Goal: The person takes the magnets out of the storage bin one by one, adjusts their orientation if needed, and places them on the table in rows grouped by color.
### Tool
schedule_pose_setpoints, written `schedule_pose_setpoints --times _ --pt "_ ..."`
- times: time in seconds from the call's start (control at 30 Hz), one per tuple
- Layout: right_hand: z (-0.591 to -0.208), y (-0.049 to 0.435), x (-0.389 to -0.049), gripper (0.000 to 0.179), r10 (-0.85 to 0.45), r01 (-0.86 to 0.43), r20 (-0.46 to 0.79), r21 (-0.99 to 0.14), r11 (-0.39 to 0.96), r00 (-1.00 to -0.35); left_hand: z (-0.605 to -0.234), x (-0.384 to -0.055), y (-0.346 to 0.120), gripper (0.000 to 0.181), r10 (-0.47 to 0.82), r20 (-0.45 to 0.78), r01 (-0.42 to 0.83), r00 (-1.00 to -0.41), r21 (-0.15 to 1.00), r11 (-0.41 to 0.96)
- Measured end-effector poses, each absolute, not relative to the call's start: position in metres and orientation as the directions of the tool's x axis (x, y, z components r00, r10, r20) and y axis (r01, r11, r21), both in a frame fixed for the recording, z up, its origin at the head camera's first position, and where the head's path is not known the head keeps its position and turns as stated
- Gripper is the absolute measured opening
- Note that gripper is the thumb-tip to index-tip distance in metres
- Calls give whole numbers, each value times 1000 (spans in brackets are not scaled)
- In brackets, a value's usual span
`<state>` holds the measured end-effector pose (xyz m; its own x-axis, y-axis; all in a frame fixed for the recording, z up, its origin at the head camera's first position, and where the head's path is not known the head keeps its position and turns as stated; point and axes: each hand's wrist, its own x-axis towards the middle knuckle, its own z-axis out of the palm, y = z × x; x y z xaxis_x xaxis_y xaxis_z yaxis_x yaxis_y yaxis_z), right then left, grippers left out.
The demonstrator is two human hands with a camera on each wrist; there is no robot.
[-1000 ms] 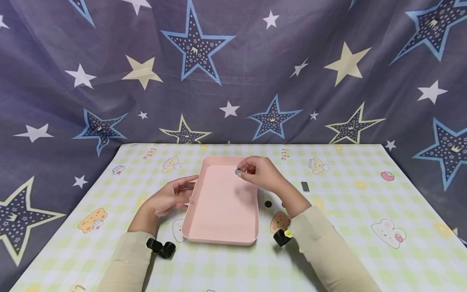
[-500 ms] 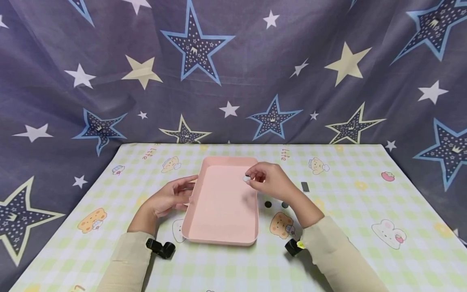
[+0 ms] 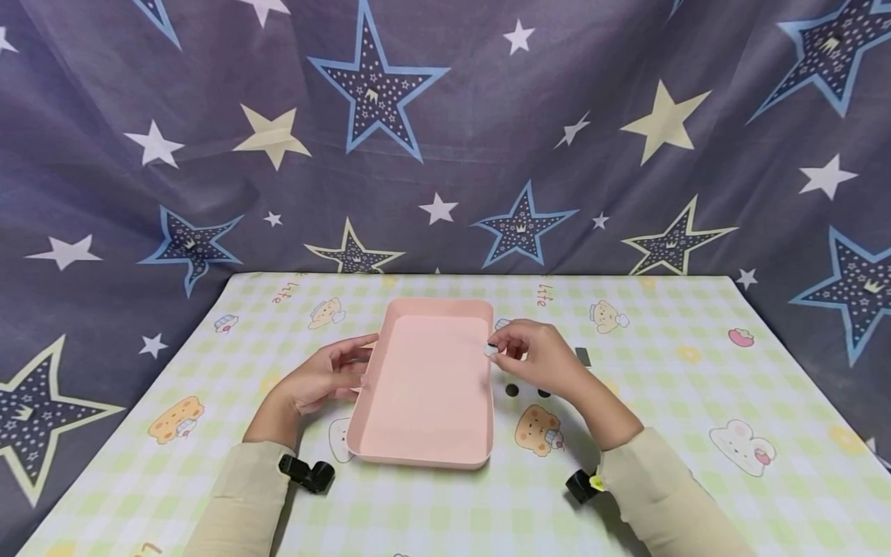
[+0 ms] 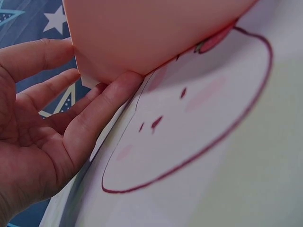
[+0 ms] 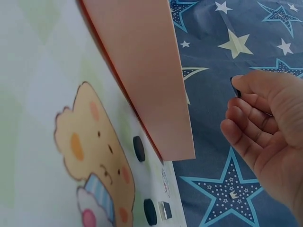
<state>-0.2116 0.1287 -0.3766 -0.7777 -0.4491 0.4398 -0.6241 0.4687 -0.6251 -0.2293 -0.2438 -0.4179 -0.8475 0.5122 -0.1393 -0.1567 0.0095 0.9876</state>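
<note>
A shallow pink tray (image 3: 421, 458) lies on the table, with nothing seen on its floor. My left hand (image 3: 327, 376) rests against the tray's left side; in the left wrist view its thumb and fingertips touch the outer wall (image 4: 137, 38), fairly straight. Over the tray's right rim, my right hand (image 3: 546, 357) pinches a small round disc (image 3: 490, 350) between thumb and fingers. The disc looks pale from the head view and dark, edge-on, in the right wrist view (image 5: 235, 87). Two black discs (image 3: 511, 390) lie right of the tray, the second (image 3: 544, 393) below the right hand.
A small dark rectangular piece (image 3: 583, 357) lies behind the right hand, partly covered by it; its side shines like metal in the right wrist view. A checked cartoon cloth (image 3: 696, 495) covers the table, and a star-patterned curtain (image 3: 445, 155) hangs behind.
My right hand has moved right and toward me, from over the tray's far part to its right rim, still pinching the disc. The left hand and tray have not moved.
</note>
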Motion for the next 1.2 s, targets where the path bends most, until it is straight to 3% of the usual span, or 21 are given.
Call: schedule_pose_setpoints --times 1.2 --pt "-377 178 -194 14 -361 -578 453 -595 559 -815 -418 -229 -243 75 509 -145 -163 -848 987 9"
